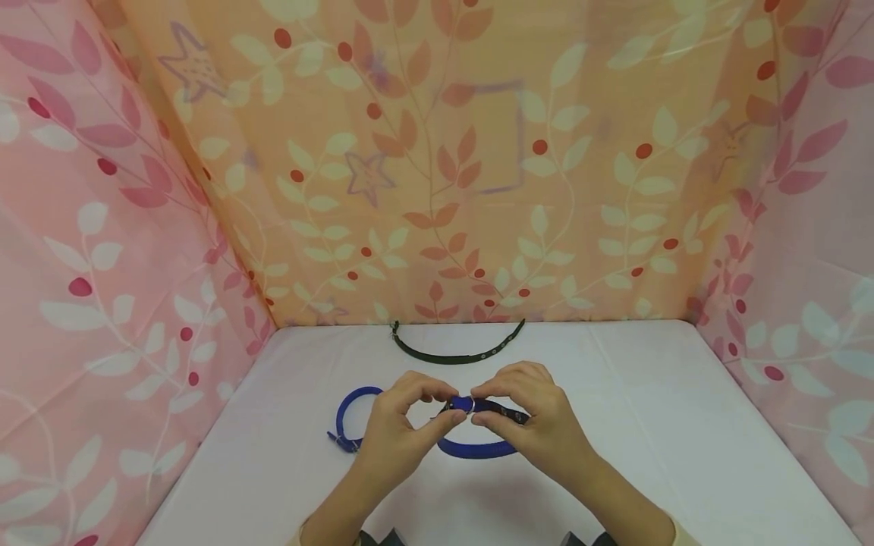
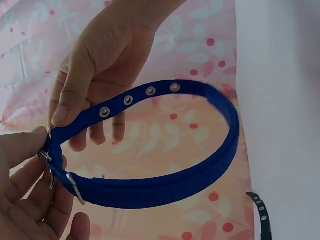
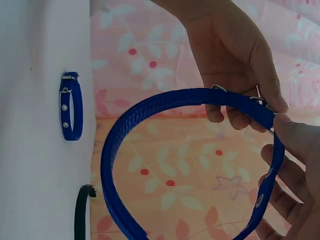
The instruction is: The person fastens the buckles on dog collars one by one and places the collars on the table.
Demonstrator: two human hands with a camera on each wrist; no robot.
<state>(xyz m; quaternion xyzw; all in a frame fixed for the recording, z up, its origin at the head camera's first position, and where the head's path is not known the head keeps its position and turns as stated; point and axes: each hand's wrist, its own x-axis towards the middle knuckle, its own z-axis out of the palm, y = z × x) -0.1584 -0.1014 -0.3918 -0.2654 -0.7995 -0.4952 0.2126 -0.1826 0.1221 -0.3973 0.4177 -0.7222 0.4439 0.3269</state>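
A blue collar (image 2: 150, 197) forms a loop between my two hands, its ends meeting at a metal buckle (image 2: 46, 159). The left hand (image 1: 403, 425) pinches the buckle end between thumb and fingers. From the other side, the right hand (image 1: 539, 409) pinches the strap with eyelets (image 2: 128, 100) close to the buckle. A metal D-ring (image 2: 76, 189) sits on the band near the left fingers. In the head view the loop hangs below both hands, partly hidden by the right one.
Left of my hands, a second, smaller blue collar (image 3: 75, 110) lies buckled on the white table (image 1: 683, 455). A dark collar (image 1: 444, 359) lies unfastened in a curve at the table's back edge. Patterned cloth walls (image 1: 437, 152) enclose the back and sides.
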